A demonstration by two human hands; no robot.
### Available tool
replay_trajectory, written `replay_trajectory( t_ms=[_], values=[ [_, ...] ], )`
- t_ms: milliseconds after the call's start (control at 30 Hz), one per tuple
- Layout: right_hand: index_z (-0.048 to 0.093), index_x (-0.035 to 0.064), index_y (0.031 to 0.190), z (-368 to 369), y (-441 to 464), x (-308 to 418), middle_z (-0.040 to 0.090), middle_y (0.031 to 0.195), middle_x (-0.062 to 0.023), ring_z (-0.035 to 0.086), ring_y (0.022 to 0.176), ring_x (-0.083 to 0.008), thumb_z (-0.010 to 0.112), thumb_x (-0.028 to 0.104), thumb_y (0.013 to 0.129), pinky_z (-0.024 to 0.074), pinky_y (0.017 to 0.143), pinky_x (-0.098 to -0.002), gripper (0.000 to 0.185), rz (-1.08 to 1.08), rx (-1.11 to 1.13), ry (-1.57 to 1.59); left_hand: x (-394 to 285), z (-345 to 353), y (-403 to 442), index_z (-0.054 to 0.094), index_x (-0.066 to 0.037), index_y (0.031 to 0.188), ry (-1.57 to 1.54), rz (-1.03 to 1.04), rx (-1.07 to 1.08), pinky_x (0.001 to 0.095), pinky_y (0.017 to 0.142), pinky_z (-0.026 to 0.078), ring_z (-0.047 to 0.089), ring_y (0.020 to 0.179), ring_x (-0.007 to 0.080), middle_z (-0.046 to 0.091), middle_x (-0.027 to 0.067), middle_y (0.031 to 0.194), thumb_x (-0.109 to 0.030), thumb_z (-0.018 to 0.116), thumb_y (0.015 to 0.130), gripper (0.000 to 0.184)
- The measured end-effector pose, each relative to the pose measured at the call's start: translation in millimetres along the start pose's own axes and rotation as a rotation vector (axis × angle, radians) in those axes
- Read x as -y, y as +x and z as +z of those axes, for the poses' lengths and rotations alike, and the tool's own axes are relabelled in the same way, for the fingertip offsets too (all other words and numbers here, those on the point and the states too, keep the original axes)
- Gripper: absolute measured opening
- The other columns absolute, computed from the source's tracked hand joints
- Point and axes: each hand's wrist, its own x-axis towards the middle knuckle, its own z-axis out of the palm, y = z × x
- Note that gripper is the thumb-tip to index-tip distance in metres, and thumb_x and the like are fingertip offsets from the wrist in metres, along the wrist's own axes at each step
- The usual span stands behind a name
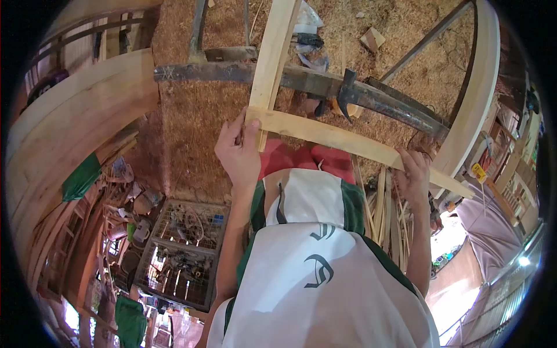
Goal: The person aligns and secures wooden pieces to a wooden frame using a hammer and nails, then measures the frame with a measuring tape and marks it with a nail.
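Note:
A pale wooden strip (331, 134) lies crosswise in front of my body, sloping down to the right. My left hand (239, 145) pinches its left end, where it meets a second, upright wooden piece (272, 58) that runs away from me. My right hand (413, 171) is closed around the strip near its right end, by a curved board's lower edge. Just beyond the strip, a hammer (348, 95) rests on a dark metal bar (310, 80).
Sawdust covers the floor (203, 127). A long curved board (481, 93) stands at the right, and wide planks (87, 104) at the left. Near my left arm is a wire-topped crate (183, 252). A wood offcut (372, 39) and plastic scraps lie beyond the bar.

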Motion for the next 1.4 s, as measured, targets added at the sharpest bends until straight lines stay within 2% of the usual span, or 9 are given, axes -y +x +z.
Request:
replay_trajectory(
  t_ms=[67,333,533,767,933,1267,1333,1400],
  values=[
    [0.064,0.0075,0.123,-2,2,0,0.062,0.101,-0.0104,0.057,0.096,-0.0313,0.069,0.002,0.067,0.0405,0.081,-0.0425,0.057,-0.007,-0.014,0.018,0,2,2,0.069,0.0,0.119,-0.009,0.05,-0.012,0.0268,0.056,0.03,0.038,0.064,0.0093,0.047,0.0012,0.072,-0.018,0.073,0.089,0.036],
    [0.062,0.0079,0.125,-10,10,-4,0.062,0.103,-0.0114,0.056,0.097,-0.0329,0.064,0.0,0.066,0.0413,0.085,-0.0436,0.059,-0.027,-0.028,-0.004,-7,2,9,0.07,0.0,0.118,0.056,0.057,0.001,0.0283,0.054,0.03,0.038,0.062,0.01,0.046,0.0018,0.071,-0.019,0.072,0.089,0.035],
    [0.061,0.0056,0.125,-10,17,-13,0.062,0.102,-0.0124,0.056,0.096,-0.0332,0.064,-0.001,0.066,0.0414,0.084,-0.0441,0.059,-0.075,-0.055,0.008,-5,8,15,0.069,0.001,0.118,0.014,0.065,0.005,0.0272,0.056,0.031,0.038,0.063,0.0098,0.046,0.0017,0.072,-0.018,0.072,0.089,0.035],
    [0.061,0.0046,0.125,-17,27,-10,0.062,0.099,-0.013,0.057,0.093,-0.0338,0.066,0.0,0.068,0.0419,0.082,-0.0439,0.057,-0.075,-0.018,-0.021,-11,8,17,0.07,0.0,0.118,0.038,0.033,0.004,0.0262,0.055,0.03,0.037,0.063,0.0082,0.047,0.0002,0.073,-0.017,0.074,0.088,0.035],
    [0.062,0.0045,0.124,-12,28,-11,0.064,0.102,-0.0135,0.058,0.094,-0.0341,0.068,0.0,0.069,0.0427,0.084,-0.044,0.056,-0.038,-0.046,0.08,-15,10,21,0.07,0.0,0.117,0.016,0.01,0.001,0.0254,0.055,0.029,0.037,0.062,0.0073,0.048,-0.0001,0.074,-0.017,0.074,0.087,0.035],
    [0.062,0.0049,0.125,-14,29,-13,0.064,0.104,-0.0133,0.058,0.095,-0.0343,0.068,-0.001,0.068,0.0435,0.084,-0.0446,0.058,-0.036,-0.022,0.043,-19,8,24,0.071,0.001,0.116,0.05,0.008,0.021,0.0256,0.053,0.027,0.035,0.06,0.0068,0.046,-0.0007,0.073,-0.017,0.074,0.087,0.034],
    [0.062,0.0038,0.125,-12,26,-16,0.062,0.107,-0.0199,0.059,0.098,-0.0383,0.058,-0.006,0.069,0.0467,0.087,-0.043,0.057,0.026,0.012,0.075,-17,9,24,0.071,0.001,0.115,0.039,0.006,0.019,0.0255,0.053,0.026,0.034,0.06,0.0067,0.046,-0.0008,0.072,-0.017,0.074,0.087,0.034],
    [0.062,0.0039,0.125,-11,27,-15,0.063,0.105,-0.0175,0.058,0.096,-0.0371,0.06,-0.004,0.067,0.0452,0.087,-0.044,0.059,0.003,-0.02,0.072,-16,9,25,0.071,0.001,0.114,0.019,0.004,0.018,0.0255,0.053,0.026,0.034,0.06,0.0067,0.045,-0.0008,0.072,-0.018,0.074,0.087,0.034]
  ],
)
